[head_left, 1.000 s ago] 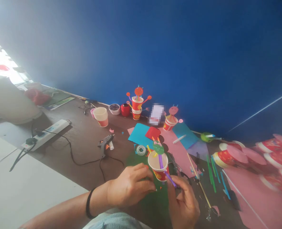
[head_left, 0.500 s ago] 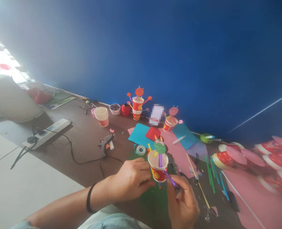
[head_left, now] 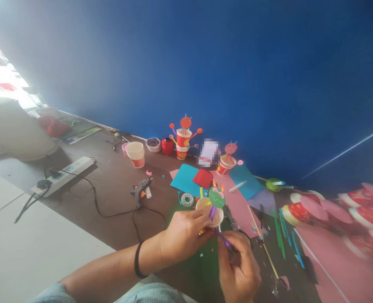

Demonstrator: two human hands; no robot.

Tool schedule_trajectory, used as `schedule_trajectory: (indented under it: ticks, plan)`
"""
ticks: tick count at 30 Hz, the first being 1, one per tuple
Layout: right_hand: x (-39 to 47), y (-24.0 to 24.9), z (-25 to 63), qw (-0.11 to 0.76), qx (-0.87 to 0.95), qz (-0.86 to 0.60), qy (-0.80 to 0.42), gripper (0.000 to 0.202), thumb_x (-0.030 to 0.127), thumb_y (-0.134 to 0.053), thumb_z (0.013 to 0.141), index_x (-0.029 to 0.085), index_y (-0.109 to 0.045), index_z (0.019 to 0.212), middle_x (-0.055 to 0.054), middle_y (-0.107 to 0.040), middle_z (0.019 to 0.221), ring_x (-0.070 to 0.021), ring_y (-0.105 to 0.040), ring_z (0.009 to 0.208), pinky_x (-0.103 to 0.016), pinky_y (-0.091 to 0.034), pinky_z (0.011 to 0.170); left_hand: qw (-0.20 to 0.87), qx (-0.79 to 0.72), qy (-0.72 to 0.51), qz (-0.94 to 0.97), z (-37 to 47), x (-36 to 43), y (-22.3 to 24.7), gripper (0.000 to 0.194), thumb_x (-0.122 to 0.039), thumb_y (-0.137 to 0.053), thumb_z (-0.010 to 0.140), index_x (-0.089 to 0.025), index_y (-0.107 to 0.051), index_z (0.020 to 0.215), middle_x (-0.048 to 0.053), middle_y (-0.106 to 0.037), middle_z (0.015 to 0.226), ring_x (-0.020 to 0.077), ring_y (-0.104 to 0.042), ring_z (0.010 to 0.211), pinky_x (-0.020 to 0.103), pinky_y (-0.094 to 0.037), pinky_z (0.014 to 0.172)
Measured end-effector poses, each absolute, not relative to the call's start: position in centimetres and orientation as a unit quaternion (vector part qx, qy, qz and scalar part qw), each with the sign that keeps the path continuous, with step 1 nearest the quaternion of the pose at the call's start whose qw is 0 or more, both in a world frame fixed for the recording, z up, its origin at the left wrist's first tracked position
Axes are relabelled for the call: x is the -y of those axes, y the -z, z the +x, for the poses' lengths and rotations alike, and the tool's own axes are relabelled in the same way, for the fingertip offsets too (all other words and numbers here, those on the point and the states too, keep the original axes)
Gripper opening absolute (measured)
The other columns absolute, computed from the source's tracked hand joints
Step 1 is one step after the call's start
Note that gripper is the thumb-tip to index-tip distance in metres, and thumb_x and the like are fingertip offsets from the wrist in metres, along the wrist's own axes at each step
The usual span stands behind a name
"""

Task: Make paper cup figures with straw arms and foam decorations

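A paper cup point(head_left: 218, 217) stands in front of me, its red front mostly hidden by my left hand. Out of it rises a green paper face point(head_left: 217, 197) with orange horns, fixed on a purple strip. My left hand point(head_left: 183, 235) is closed on the cup at its rim and front side. Between the thumb and fingers of my right hand point(head_left: 239, 266) is pinched a purple straw point(head_left: 223, 240), which sticks out from the cup's lower right side. Green paper point(head_left: 194, 269) lies beneath, with small scraps on it.
Left of my hands lie a glue gun point(head_left: 140, 191) with its cord and a power strip point(head_left: 64, 176). Stacked cups point(head_left: 136, 155), finished cup figures point(head_left: 183, 139) and a tape roll point(head_left: 186, 199) stand beyond. Straws point(head_left: 279, 233), pink paper point(head_left: 340, 256) and red cups point(head_left: 306, 206) are at right.
My left hand has moved right and taken hold of the cup, covering its front. The green face has shifted slightly right and down. My right hand keeps its pinch on the purple straw.
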State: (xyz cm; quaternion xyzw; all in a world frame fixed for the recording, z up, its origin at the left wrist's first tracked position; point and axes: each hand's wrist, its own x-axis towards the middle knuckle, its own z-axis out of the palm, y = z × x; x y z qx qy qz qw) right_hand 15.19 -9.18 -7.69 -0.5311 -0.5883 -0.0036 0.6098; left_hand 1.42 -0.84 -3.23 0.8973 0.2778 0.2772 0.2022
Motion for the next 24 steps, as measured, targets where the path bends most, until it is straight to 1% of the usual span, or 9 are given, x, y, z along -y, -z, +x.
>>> schedule_trajectory:
  ticks: [9, 16, 21, 24]
  plan:
    - [9.2, 7.1, 15.1, 0.600, 0.607, -0.520, 0.019, 0.022, 0.000, -0.061, 0.076, 0.015, -0.059, 0.092, -0.006, -0.061, 0.086, -0.0175, -0.058, 0.083, -0.033, -0.048, 0.072, 0.170, -0.233, -0.353, 0.890, 1.2, 1.0, 2.7, 0.014, -0.024, -0.053, 0.086, -0.015, -0.063, 0.080, 0.003, -0.062, 0.069, 0.0117, -0.058, 0.062, 0.020, -0.043, 0.055]
    - [9.3, 6.3, 15.2, 0.601, 0.611, -0.516, 0.019, 0.020, 0.002, -0.061, 0.076, 0.015, -0.060, 0.092, -0.005, -0.062, 0.083, -0.0179, -0.058, 0.080, -0.034, -0.047, 0.072, 0.120, -0.197, -0.355, 0.906, 1.0, 1.0, 2.7, 0.013, -0.024, -0.051, 0.087, -0.019, -0.061, 0.094, 0.002, -0.063, 0.077, 0.0107, -0.056, 0.064, 0.020, -0.043, 0.055]
    - [9.6, 5.7, 15.5, 0.552, 0.620, -0.558, 0.007, 0.014, 0.010, -0.060, 0.081, 0.018, -0.058, 0.092, -0.004, -0.061, 0.082, -0.0166, -0.058, 0.077, -0.031, -0.047, 0.069, 0.112, -0.187, -0.322, 0.921, 0.8, 0.9, 2.3, 0.016, -0.023, -0.047, 0.088, -0.019, -0.063, 0.088, 0.002, -0.059, 0.072, 0.0107, -0.055, 0.062, 0.020, -0.043, 0.054]
    - [9.7, 5.2, 16.3, 0.502, 0.658, -0.561, 0.009, 0.018, 0.016, -0.062, 0.081, 0.018, -0.057, 0.098, -0.004, -0.062, 0.081, -0.0167, -0.059, 0.074, -0.030, -0.047, 0.067, 0.122, -0.190, -0.306, 0.925, 0.6, 0.8, 1.7, 0.016, -0.022, -0.048, 0.086, -0.018, -0.063, 0.082, 0.002, -0.058, 0.070, 0.0105, -0.055, 0.061, 0.020, -0.043, 0.053]
